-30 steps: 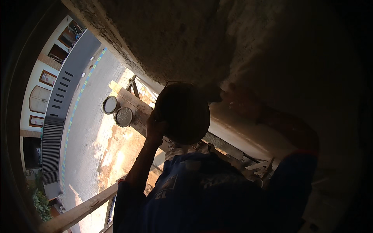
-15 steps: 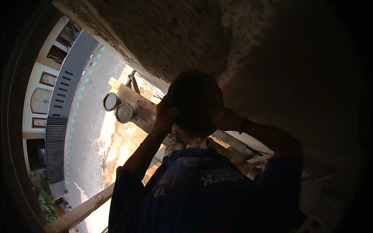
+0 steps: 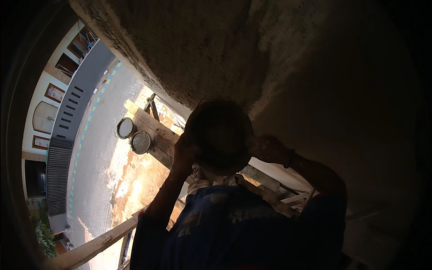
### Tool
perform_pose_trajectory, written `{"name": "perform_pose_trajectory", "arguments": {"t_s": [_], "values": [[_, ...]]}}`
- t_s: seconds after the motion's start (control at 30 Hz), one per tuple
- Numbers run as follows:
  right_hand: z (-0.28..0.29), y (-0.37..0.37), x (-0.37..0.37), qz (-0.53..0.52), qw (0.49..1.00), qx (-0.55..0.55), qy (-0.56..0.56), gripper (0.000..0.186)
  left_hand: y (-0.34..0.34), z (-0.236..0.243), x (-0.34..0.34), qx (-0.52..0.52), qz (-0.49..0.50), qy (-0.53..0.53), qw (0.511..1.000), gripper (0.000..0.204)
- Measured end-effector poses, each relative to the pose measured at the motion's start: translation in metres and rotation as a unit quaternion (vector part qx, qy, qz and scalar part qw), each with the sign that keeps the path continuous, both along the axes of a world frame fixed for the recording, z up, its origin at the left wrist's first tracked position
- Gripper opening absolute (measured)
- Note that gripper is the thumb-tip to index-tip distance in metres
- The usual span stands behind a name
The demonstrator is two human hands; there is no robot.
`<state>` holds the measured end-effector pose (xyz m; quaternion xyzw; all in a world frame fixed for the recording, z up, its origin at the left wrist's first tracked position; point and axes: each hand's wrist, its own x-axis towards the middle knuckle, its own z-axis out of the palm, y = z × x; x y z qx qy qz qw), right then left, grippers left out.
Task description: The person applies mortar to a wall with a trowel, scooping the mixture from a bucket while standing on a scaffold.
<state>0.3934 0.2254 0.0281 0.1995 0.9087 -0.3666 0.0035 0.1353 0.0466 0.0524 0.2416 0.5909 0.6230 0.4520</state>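
A dark round bucket (image 3: 219, 132), its inside in deep shadow, is between my hands just below a rough rendered concrete surface (image 3: 189, 49). My left hand (image 3: 182, 150) is closed on its left side, and my right hand (image 3: 263, 146) grips the right side. The fingertips of both are hard to make out. Two round buckets of grey mortar, one (image 3: 124, 128) behind the other (image 3: 141, 142), stand lower down on a wooden plank (image 3: 162, 132).
A wooden rail (image 3: 96, 243) crosses at lower left, with more timbers (image 3: 294, 198) at lower right. A shaded wall (image 3: 337, 108) fills the right. Far below lie a paved lane (image 3: 96, 162), bare soil (image 3: 139, 171) and a house with a gate (image 3: 58, 175).
My right hand has come down from the wall, where it had a dark shape at its fingers, onto the bucket's right side. The bucket rose slightly, then dropped a little lower in view.
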Motion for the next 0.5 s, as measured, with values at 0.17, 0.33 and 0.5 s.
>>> {"name": "perform_pose_trajectory", "arguments": {"t_s": [0.17,0.33,0.5], "values": [[0.133,-0.005,-0.021,-0.029,0.999,-0.038,-0.019,0.038,-0.020,0.002,-0.016,-0.002,0.045,-0.002,0.999,0.053],[0.257,-0.005,-0.018,0.041,0.983,0.028,-0.179,0.058,-0.023,-0.007,-0.026,0.008,0.035,0.012,0.999,0.057],[0.258,0.022,-0.005,-0.184,0.909,-0.374,0.004,0.058,-0.040,-0.037,-0.036,0.008,0.067,0.003,0.998,0.056]]}}
